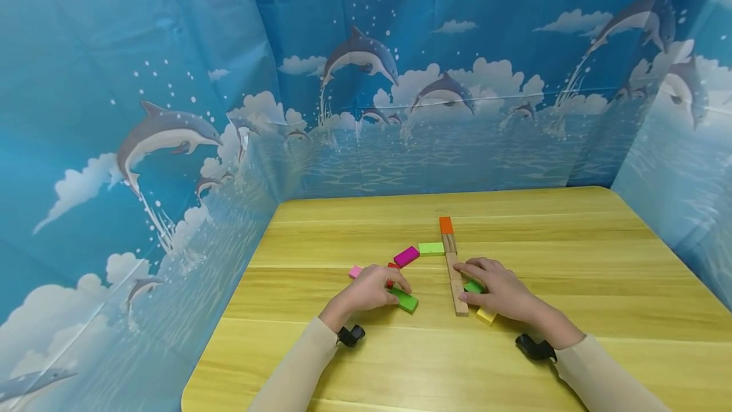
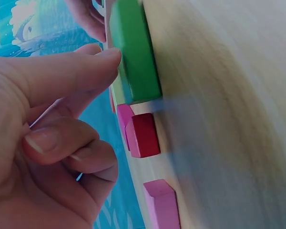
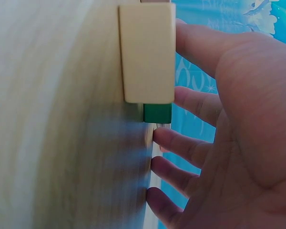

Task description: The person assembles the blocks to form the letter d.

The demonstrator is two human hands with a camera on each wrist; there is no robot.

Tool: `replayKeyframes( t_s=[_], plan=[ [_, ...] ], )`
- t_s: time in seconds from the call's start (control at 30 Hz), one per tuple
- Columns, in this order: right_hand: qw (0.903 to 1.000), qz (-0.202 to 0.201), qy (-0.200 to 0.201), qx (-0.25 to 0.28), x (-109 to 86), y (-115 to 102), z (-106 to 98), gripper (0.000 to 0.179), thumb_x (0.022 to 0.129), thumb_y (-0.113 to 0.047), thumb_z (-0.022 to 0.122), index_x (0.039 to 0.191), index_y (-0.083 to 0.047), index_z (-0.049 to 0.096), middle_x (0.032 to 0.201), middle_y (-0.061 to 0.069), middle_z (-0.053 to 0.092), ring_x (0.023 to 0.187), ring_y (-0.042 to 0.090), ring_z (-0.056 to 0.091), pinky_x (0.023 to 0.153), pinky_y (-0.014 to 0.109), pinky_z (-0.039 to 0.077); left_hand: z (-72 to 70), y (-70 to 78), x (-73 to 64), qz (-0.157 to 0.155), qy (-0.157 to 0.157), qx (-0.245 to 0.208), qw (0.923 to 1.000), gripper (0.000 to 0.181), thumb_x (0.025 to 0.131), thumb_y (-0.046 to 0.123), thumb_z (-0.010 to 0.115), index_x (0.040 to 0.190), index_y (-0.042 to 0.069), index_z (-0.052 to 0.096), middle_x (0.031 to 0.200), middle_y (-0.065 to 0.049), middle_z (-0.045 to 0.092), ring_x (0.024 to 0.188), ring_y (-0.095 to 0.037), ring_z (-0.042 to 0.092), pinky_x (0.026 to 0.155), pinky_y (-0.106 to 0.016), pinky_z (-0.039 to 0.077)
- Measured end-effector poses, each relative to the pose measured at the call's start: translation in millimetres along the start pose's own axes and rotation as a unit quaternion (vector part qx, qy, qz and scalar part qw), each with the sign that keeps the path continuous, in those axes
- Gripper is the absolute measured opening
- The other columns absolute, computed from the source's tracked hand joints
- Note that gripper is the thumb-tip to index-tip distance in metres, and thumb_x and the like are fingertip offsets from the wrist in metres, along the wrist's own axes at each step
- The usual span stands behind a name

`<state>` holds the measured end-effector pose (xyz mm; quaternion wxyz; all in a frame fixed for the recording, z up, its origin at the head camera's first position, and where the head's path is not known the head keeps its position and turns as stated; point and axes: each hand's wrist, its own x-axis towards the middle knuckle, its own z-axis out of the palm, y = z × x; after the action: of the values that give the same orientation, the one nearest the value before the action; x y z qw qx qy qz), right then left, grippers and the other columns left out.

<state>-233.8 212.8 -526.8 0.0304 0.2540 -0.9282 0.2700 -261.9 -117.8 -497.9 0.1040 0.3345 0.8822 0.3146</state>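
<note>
Left hand [image 1: 372,289] first: its grip is half curled, the forefinger [image 2: 76,71] stretched so that the tip is pressed against the end of the green block [image 1: 406,301], while the other fingers are folded into the palm. Whether the thumb is also on the block cannot be told. That block is found at lower centre of the head view, flat on the tabletop [image 1: 572,259], with a small red block [image 2: 143,135] and a pink block [image 1: 356,271] just beside the knuckles.

Right hand [image 1: 497,291] next: the grip is spread wide, fingers straight and laid palm-down, the fingertips [image 3: 169,138] resting against the long wooden strip [image 1: 455,285]. A darker green block [image 3: 157,113] and a pale yellow block [image 1: 487,316] are tucked under the palm.

Both forearms are brought in from the bottom edge, in beige sleeves.

The pieces are seen to be smooth, painted rectangular slabs; the strip is bare wood, capped by an orange block [image 1: 446,225] at its far end. The tabletop is light, grained wood.
</note>
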Motion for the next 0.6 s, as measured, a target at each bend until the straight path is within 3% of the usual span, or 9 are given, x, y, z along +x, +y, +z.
replayKeyframes(
  t_s=[0.27, 0.6],
  plan=[
    [1.0, 0.001, 0.002, -0.002, -0.1, -0.1, -0.3, 0.067, 0.094, -0.054, 0.065, 0.15, -0.02, 0.05, 0.145, 0.014, 0.048, 0.133, 0.042, 0.041, 0.093, 0.07, 0.036, 2.1, -1.9, -1.3, -0.007, -0.025, -0.001, 0.9997, 0.03, 0.085, 0.007, 0.081, 0.108, 0.026, 0.079, 0.103, 0.019, 0.066, 0.087, -0.009, 0.057, 0.075, -0.024, 0.048],
    [1.0, -0.003, 0.003, -0.001, -0.1, 0.1, 0.0, 0.067, 0.094, -0.052, 0.066, 0.15, -0.019, 0.05, 0.145, 0.015, 0.048, 0.133, 0.042, 0.041, 0.094, 0.07, 0.036, -1.7, -4.0, -4.3, -0.014, -0.036, 0.005, 0.9992, 0.031, 0.085, 0.004, 0.08, 0.106, 0.027, 0.079, 0.103, 0.019, 0.068, 0.091, -0.01, 0.057, 0.079, -0.023, 0.048]
  ],
)
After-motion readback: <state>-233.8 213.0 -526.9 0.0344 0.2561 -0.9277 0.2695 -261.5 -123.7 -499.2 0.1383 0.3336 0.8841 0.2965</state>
